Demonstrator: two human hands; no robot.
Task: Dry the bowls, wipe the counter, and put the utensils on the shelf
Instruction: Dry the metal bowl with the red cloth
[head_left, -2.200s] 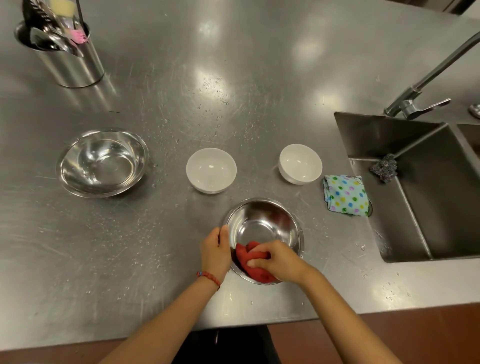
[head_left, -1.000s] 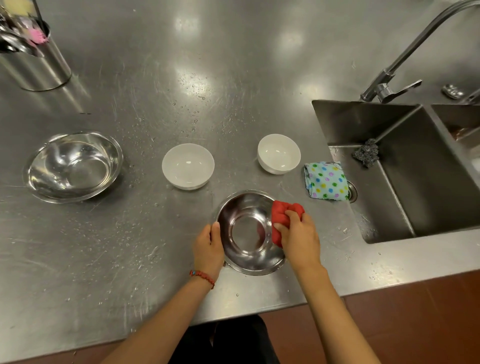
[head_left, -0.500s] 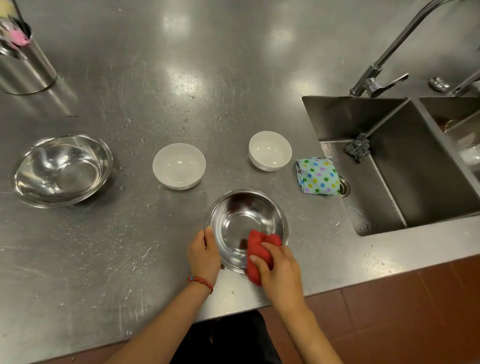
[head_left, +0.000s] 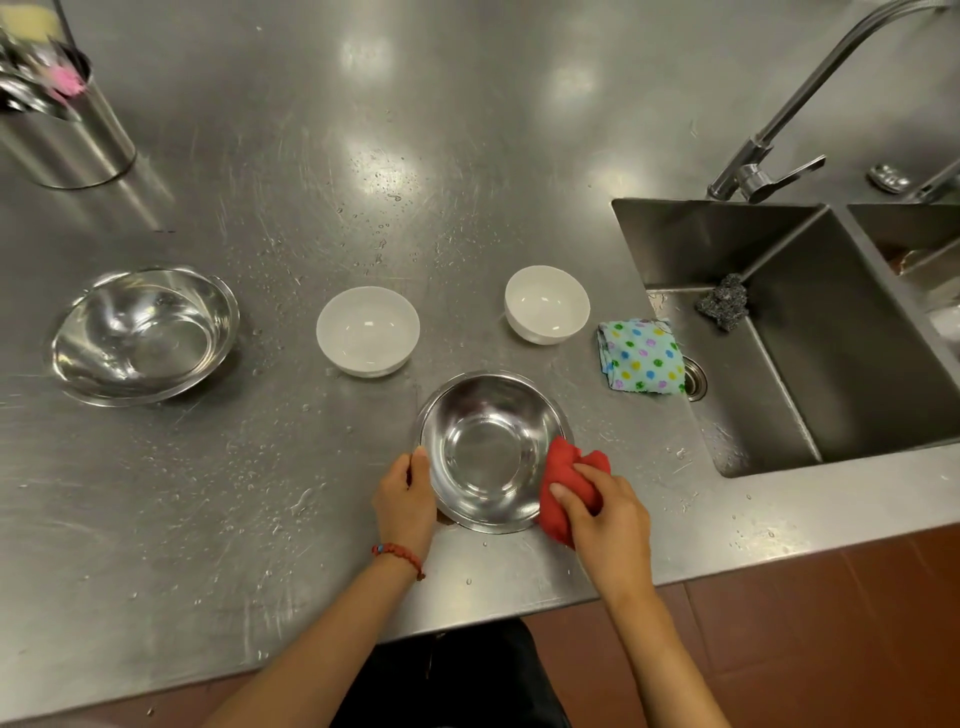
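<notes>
Wet steel counter (head_left: 260, 519): L hand (head_left: 405, 493) grips steel bowl (head_left: 491, 452), R hand (head_left: 608, 514) clutches red cloth (head_left: 566, 483); white bowls (head_left: 368, 330) just behind.

Utensil holder (head_left: 62, 135) cut off top-left, contents blurred, maybe spoons

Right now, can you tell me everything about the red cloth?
The red cloth is soft-looking plain fabric, bunched into a lump. The right hand grips it and presses it against the near right rim of the shiny metal bowl, partly inside and partly over the edge. The left hand steadies the bowl's other side. Whether the cloth is damp cannot be told.
</notes>
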